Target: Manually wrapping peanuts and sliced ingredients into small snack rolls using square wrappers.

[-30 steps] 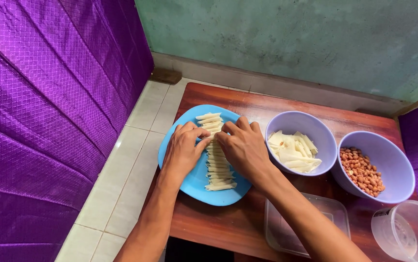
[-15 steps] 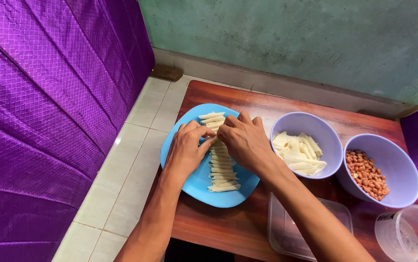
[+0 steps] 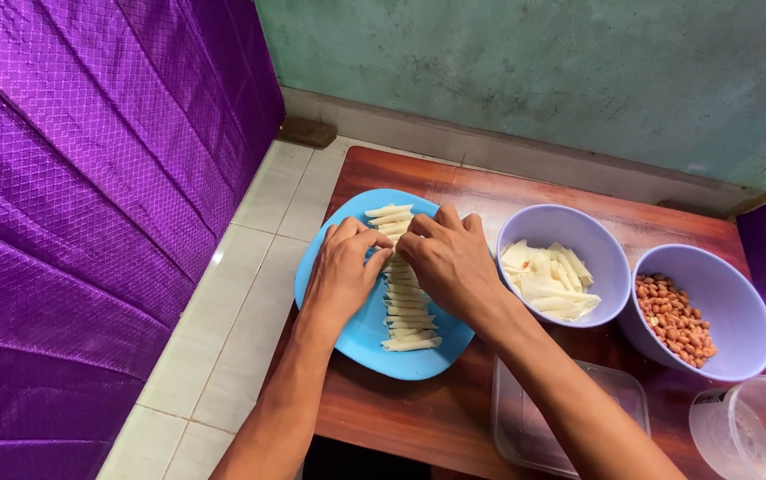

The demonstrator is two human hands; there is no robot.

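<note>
- Pale cream rolls [image 3: 405,302] lie in a neat column down the middle of our blue plate [image 3: 334,307], each one crosswise, so the column itself runs away from us while each roll's long axis runs left to right.
- The column sits directly under and between our hands, its near end towards our body, its far end just past our fingertips.
- Our left hand [image 3: 343,271] rests on the plate's left half, fingers curled in, tips pinching at a roll near the column's upper part.
- Our right hand [image 3: 450,262] meets it from the other side, fingers bent and closed on the same spot; both hands are equally near.
- Whether one roll or two is pinched, we cannot tell.
- To the right on the wooden table [image 3: 490,191] stand a lilac bowl of pale wrapper strips [image 3: 547,280] and another of peanuts [image 3: 674,318].
</note>
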